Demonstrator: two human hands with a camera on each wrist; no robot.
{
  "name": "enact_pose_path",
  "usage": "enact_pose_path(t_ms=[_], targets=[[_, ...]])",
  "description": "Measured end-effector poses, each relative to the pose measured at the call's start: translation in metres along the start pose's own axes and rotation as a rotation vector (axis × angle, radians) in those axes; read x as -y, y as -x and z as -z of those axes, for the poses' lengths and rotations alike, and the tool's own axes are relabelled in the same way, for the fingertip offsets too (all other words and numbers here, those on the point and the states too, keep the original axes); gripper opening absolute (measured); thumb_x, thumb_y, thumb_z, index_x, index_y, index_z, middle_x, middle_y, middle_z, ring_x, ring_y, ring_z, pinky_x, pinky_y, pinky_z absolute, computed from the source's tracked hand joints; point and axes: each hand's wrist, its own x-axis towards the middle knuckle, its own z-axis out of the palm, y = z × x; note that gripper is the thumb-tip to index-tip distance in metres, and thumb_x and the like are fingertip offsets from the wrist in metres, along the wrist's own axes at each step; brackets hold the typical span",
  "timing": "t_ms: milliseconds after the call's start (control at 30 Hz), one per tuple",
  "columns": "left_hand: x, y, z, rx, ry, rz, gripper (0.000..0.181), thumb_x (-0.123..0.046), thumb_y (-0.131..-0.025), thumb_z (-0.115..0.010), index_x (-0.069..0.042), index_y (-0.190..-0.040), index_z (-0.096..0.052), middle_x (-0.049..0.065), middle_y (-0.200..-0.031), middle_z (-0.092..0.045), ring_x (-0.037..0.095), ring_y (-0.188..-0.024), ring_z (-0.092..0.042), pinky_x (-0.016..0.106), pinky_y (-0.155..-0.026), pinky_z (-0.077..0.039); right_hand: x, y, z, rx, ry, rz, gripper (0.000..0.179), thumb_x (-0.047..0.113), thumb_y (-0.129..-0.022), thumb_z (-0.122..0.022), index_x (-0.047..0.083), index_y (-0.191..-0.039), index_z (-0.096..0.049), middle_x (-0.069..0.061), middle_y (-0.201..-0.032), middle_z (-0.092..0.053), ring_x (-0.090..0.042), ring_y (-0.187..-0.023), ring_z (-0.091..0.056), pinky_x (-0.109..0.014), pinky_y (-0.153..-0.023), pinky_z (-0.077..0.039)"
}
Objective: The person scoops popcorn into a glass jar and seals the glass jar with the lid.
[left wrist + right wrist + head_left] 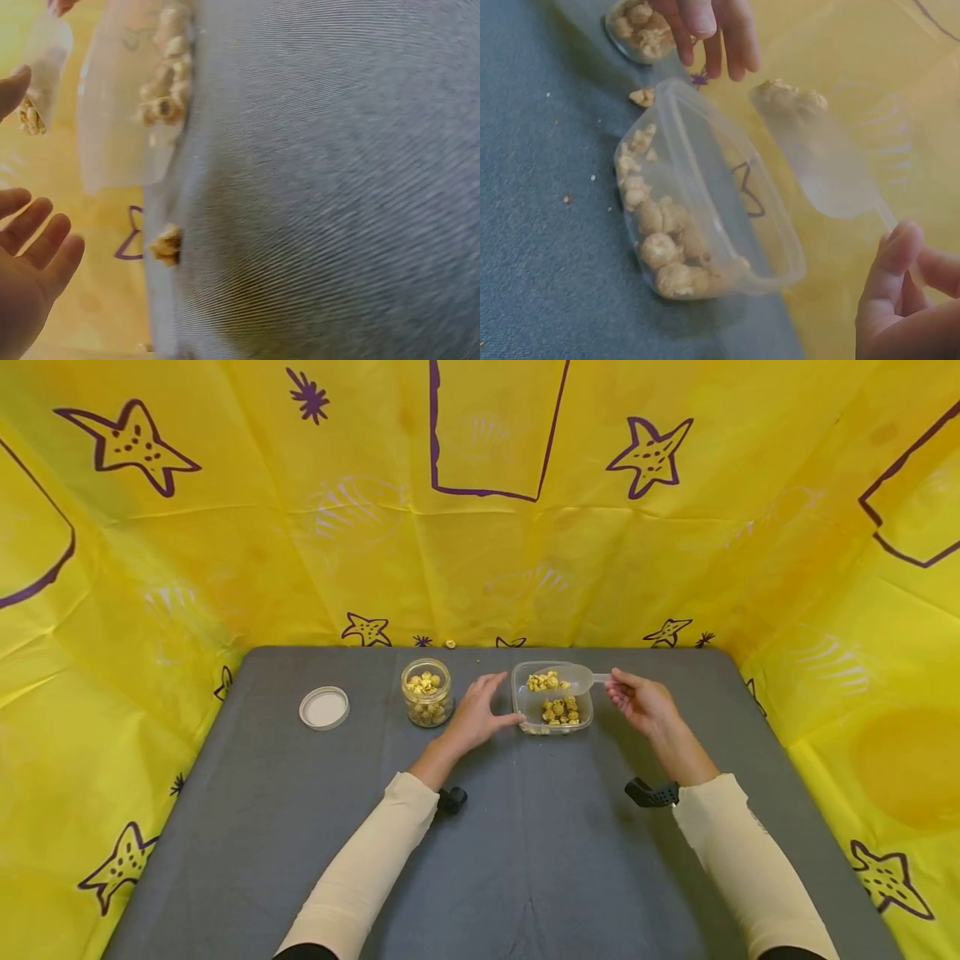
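In my right hand (647,703) I hold a translucent plastic scoop (576,679) by its handle, thumb and fingers pinching it. Popcorn (786,99) lies in the scoop, which is raised above a clear plastic container (776,259). More popcorn (561,712) sits inside that container. My left hand (477,714) is at the container's left side, fingers spread and thumb near the rim; in the left wrist view its fingers are apart from the container. Left of that hand stands a clear jar (427,703) with popcorn in it, its top uncovered.
A round white lid (325,708) lies on the grey table (517,860) left of the jar. One loose popcorn piece (166,245) is on the table near the container, with small crumbs about. Another piece (450,644) is at the back edge, against the yellow patterned cloth (495,568).
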Motion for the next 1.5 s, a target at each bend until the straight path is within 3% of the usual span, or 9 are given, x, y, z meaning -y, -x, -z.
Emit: enact_pose_path(t_ms=[300, 700, 1100, 1500], targets=[[-0.012, 0.005, 0.021, -0.015, -0.034, -0.008, 0.089, -0.043, -0.082, -0.077, -0.014, -0.153, -0.032, 0.011, -0.152, -0.037, 0.033, -0.138, -0.040, 0.051, -0.107, -0.042, 0.006, 0.003, -0.012, 0.014, -0.022, 0.029, 0.031, 0.010, -0.100, -0.053, 0.004, -0.075, -0.072, -0.005, -0.066, -0.071, -0.012, -0.056, -0.063, -0.019, -0.055, -0.052], [-0.020, 0.010, 0.047, -0.077, -0.038, -0.059, 0.087, -0.040, -0.081, -0.078, -0.011, -0.151, -0.035, 0.013, -0.150, -0.039, 0.033, -0.139, -0.038, 0.052, -0.112, -0.037, 0.013, 0.002, -0.037, 0.016, -0.037, 0.065, 0.024, 0.010, -0.098, -0.057, 0.005, -0.079, -0.071, -0.006, -0.067, -0.070, -0.012, -0.057, -0.062, -0.019, -0.056, -0.051], [-0.012, 0.016, 0.072, -0.154, -0.054, -0.073, 0.086, -0.039, -0.080, -0.080, -0.008, -0.149, -0.038, 0.016, -0.149, -0.040, 0.035, -0.138, -0.038, 0.054, -0.112, -0.035, 0.010, -0.001, -0.064, 0.048, -0.061, 0.071, 0.028, 0.008, -0.099, -0.054, 0.004, -0.077, -0.070, -0.008, -0.065, -0.070, -0.013, -0.054, -0.062, -0.019, -0.054, -0.051], [0.002, 0.024, 0.093, -0.188, -0.021, -0.028, 0.084, -0.036, -0.080, -0.080, -0.012, -0.149, -0.039, 0.015, -0.151, -0.037, 0.036, -0.140, -0.035, 0.060, -0.111, -0.033, 0.002, -0.006, -0.096, 0.057, -0.052, 0.064, 0.026, 0.009, -0.098, -0.055, 0.005, -0.077, -0.071, -0.007, -0.065, -0.070, -0.012, -0.053, -0.062, -0.019, -0.053, -0.052]])
